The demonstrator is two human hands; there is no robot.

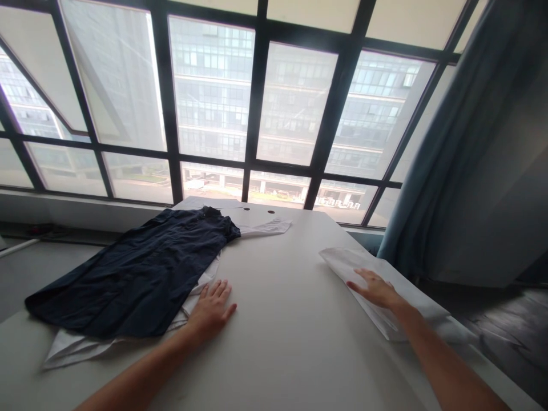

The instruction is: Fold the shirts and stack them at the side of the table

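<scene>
The navy garment (pixel 141 274) lies on the surface (pixel 274 331) at 10 o'clock: likely soft, light; hold by both shoulders. Left hand (pixel 212 311) beside it, right hand (pixel 377 290) over the white sheet (pixel 411 305) at 2 o'clock: fingers spread, gripping nothing.

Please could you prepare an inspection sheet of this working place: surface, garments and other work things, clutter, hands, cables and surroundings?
Surface: smooth white table, two dark round holes near its far end.
Work things: dark navy cloth garment spread flat at left, over white cloth that shows around its edges; flat white sheet-like item at right, material unclear.
Clutter: nothing seen on the table.
Left hand: open, palm down, at the white cloth's edge; contact unclear.
Right hand: over the white sheet-like item, fingers apart.
Cables: nothing seen for certain.
Surroundings: black-framed glass windows ahead, blue-grey curtain at right.
</scene>
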